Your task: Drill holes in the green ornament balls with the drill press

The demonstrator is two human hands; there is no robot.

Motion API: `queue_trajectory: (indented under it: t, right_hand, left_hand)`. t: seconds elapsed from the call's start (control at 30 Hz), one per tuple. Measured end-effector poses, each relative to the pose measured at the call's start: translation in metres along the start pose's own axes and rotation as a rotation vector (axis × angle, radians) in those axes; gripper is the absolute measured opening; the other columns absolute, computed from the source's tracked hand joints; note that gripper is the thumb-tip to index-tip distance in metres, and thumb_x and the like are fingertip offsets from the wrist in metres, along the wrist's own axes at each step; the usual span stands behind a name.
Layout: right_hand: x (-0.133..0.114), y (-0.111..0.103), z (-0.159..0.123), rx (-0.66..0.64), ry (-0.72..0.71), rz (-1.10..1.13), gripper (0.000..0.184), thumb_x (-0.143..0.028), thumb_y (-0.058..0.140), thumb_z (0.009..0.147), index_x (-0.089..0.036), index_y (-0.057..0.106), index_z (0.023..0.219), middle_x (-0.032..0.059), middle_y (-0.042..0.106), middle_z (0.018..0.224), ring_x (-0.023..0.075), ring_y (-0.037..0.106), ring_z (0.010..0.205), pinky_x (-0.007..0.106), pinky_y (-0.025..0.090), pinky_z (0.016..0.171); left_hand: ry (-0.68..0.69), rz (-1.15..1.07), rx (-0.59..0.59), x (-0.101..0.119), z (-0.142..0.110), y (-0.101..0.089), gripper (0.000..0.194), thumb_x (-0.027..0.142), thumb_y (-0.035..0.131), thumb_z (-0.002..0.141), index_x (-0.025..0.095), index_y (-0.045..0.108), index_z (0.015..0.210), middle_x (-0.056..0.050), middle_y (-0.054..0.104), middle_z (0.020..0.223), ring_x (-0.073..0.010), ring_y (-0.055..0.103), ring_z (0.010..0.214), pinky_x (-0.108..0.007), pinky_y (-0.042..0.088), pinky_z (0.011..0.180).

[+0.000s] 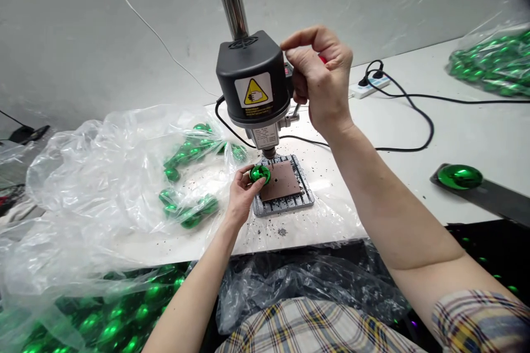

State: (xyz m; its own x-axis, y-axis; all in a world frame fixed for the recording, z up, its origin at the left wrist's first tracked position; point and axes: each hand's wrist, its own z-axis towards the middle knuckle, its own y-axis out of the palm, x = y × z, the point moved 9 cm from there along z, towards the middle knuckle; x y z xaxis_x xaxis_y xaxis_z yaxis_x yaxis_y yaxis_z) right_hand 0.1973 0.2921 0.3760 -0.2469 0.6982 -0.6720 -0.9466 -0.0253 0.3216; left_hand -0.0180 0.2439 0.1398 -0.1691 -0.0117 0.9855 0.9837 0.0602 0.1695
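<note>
A small bench drill with a black motor housing [252, 77] stands on a grey slotted base [285, 205] that carries a brown pad. My left hand [240, 193] pinches a shiny green ball [260, 174] and holds it on the base's left edge, just beside the drill bit [272, 163]. At the right side of the housing my right hand [321, 80] is raised and closed round the drill's red-tipped lever [322, 58].
A clear plastic bag [103, 176] with several green balls lies to the left; more fill a bag below the table edge [111, 314]. Another bag of balls [497, 60] is at the back right. A power strip [368, 87] and black cable cross the table. One green piece [459, 176] rests on a dark tray.
</note>
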Motion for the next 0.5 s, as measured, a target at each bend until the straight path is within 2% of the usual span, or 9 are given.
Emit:
queue_trajectory:
  t: [0.1,0.23,0.33,0.43,0.5]
  right_hand:
    - [-0.006,0.001,-0.004,0.031,0.016,-0.008,0.01,-0.019,0.061,0.087,-0.023,0.06,0.078,-0.0064,0.037,0.05,0.0098,0.025,0.04,0.027,0.022,0.037]
    - [-0.008,0.0,-0.006,0.026,0.047,-0.086,0.011,-0.02,0.062,0.089,-0.025,0.059,0.079,-0.0055,0.038,0.052,0.0106,0.027,0.043,0.027,0.025,0.04]
    - [-0.006,-0.001,-0.005,0.029,0.063,-0.125,0.011,-0.023,0.062,0.09,-0.026,0.06,0.08,-0.0049,0.039,0.054,0.0117,0.029,0.045,0.028,0.029,0.042]
    - [-0.005,-0.002,-0.002,0.032,0.026,-0.083,0.011,-0.019,0.065,0.086,-0.025,0.06,0.077,-0.0055,0.039,0.051,0.0124,0.029,0.042,0.029,0.028,0.038]
    - [-0.004,-0.002,0.0,0.022,-0.007,-0.086,0.011,-0.023,0.067,0.086,-0.025,0.06,0.078,-0.0056,0.04,0.05,0.0124,0.031,0.04,0.03,0.029,0.035]
  left_hand:
    - [0.019,0.105,-0.023,-0.007,0.004,0.007,0.06,0.037,0.089,0.066,0.021,0.06,0.117,-0.005,0.073,0.1,-0.0175,0.068,0.089,-0.029,0.051,0.079]
    - [0.028,0.161,-0.012,-0.014,0.01,0.01,0.061,0.04,0.088,0.066,0.021,0.059,0.116,-0.005,0.072,0.1,-0.016,0.066,0.081,-0.028,0.05,0.073]
    - [0.038,0.179,-0.017,-0.015,0.013,0.014,0.059,0.039,0.088,0.067,0.02,0.06,0.115,-0.005,0.072,0.099,-0.0157,0.065,0.081,-0.029,0.049,0.075]
    - [0.044,0.189,-0.03,-0.013,0.013,0.019,0.056,0.035,0.089,0.067,0.021,0.062,0.113,-0.004,0.071,0.101,-0.016,0.063,0.082,-0.029,0.049,0.077]
    - [0.061,0.211,-0.024,-0.012,0.013,0.021,0.053,0.03,0.091,0.064,0.021,0.065,0.109,-0.004,0.07,0.1,-0.0169,0.063,0.084,-0.029,0.049,0.078]
